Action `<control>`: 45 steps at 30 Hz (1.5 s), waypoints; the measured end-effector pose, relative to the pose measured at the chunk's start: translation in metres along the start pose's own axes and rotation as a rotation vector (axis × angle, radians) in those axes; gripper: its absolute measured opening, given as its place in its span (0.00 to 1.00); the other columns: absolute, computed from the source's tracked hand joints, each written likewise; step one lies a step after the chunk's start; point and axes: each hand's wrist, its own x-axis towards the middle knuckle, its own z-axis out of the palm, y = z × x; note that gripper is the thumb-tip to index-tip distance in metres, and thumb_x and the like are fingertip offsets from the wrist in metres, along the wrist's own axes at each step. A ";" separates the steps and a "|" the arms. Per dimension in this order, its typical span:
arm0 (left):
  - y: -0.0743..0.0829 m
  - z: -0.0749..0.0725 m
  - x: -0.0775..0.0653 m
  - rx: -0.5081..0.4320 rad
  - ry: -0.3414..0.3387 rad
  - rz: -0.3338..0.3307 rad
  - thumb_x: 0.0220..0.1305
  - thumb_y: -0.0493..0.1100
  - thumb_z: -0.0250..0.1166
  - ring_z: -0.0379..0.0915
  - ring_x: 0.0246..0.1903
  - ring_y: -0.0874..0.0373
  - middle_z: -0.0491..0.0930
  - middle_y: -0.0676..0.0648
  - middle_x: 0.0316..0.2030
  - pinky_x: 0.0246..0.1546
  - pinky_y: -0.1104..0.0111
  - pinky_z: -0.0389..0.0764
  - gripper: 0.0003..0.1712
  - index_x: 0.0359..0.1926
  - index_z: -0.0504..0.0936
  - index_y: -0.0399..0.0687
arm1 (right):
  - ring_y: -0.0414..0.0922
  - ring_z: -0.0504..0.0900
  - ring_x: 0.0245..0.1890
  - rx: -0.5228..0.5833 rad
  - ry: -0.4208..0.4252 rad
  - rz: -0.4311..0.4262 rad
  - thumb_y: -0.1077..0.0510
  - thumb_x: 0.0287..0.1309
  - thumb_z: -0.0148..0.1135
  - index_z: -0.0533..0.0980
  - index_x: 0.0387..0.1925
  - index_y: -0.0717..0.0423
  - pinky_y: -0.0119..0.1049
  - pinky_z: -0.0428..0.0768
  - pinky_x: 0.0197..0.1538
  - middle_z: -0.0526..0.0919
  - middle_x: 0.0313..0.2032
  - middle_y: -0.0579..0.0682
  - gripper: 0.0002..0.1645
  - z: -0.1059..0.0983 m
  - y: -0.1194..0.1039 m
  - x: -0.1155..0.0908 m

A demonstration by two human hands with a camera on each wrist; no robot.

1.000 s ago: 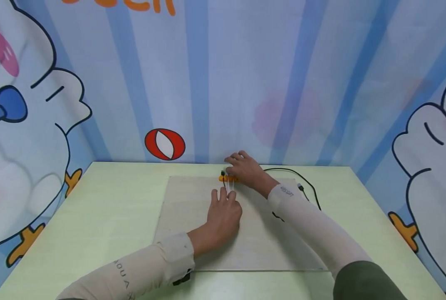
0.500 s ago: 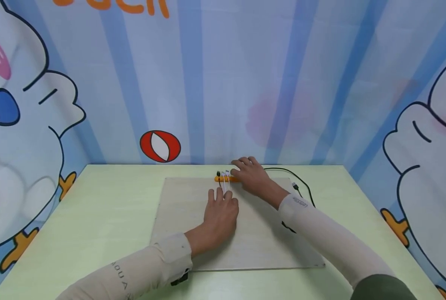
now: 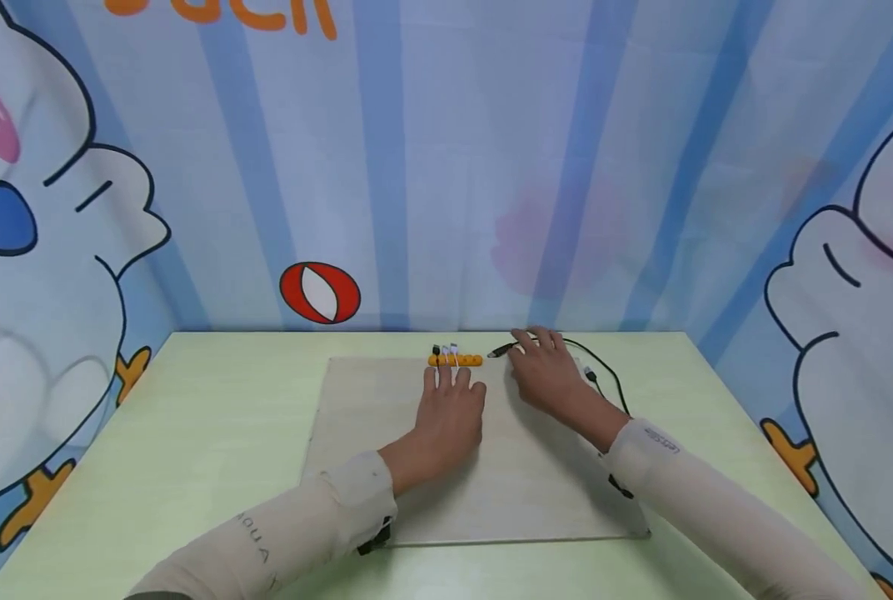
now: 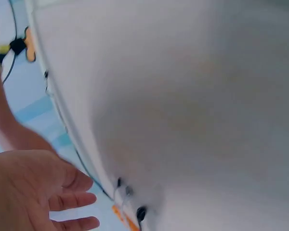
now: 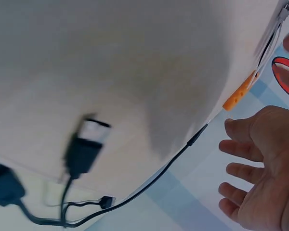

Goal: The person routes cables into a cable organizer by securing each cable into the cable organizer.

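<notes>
One black cable (image 3: 614,377) looks light, bendy; pinch its stiffer plug (image 5: 197,135). The right hand (image 3: 551,377) spreads loosely, empty; the left hand (image 3: 450,417) extends, also empty.

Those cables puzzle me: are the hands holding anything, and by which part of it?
Nothing is held: left hand and right hand are empty; the black USB cable lies clear of both.

In the head view the bare right hand (image 3: 547,375) covered a stretch of the long, thin black cable (image 3: 604,367). Right wrist cam had the black, metal-tipped USB plug (image 5: 81,155) all smeary, and another black plastic plug (image 5: 5,186) got chopped off by the left edge. Head view's top edge cropped the rounded orange lettering (image 3: 298,17).
</notes>
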 end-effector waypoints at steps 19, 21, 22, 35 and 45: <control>0.002 0.007 0.044 -0.059 0.005 -0.013 0.81 0.46 0.66 0.73 0.69 0.38 0.83 0.43 0.61 0.74 0.44 0.66 0.14 0.62 0.88 0.54 | 0.69 0.73 0.77 0.111 -0.019 0.153 0.56 0.79 0.68 0.85 0.52 0.66 0.68 0.74 0.77 0.78 0.75 0.66 0.15 0.001 0.017 -0.051; 0.004 0.009 0.049 -0.051 0.002 -0.004 0.82 0.47 0.66 0.73 0.68 0.39 0.83 0.44 0.60 0.74 0.44 0.67 0.15 0.63 0.87 0.56 | 0.69 0.73 0.77 0.110 -0.011 0.159 0.56 0.78 0.68 0.85 0.52 0.66 0.68 0.75 0.76 0.79 0.74 0.66 0.15 0.001 0.018 -0.056; 0.005 0.010 0.051 -0.050 -0.001 0.000 0.82 0.47 0.65 0.74 0.67 0.40 0.83 0.44 0.60 0.74 0.44 0.67 0.15 0.63 0.87 0.56 | 0.70 0.74 0.76 0.108 -0.004 0.160 0.56 0.78 0.69 0.85 0.52 0.66 0.68 0.75 0.75 0.79 0.74 0.66 0.15 0.002 0.019 -0.058; 0.024 0.031 0.071 -0.067 0.008 0.048 0.87 0.49 0.58 0.76 0.60 0.45 0.83 0.46 0.59 0.69 0.47 0.69 0.17 0.65 0.87 0.58 | 0.71 0.72 0.76 0.149 -0.003 0.228 0.54 0.77 0.72 0.83 0.57 0.67 0.70 0.74 0.72 0.80 0.72 0.67 0.20 0.006 0.032 -0.089; 0.033 0.022 0.075 -0.109 -0.003 0.085 0.89 0.50 0.58 0.78 0.65 0.43 0.83 0.46 0.63 0.69 0.46 0.70 0.17 0.67 0.86 0.60 | 0.71 0.71 0.76 0.225 -0.038 0.270 0.54 0.80 0.68 0.83 0.60 0.68 0.70 0.72 0.71 0.77 0.75 0.70 0.21 0.008 0.044 -0.110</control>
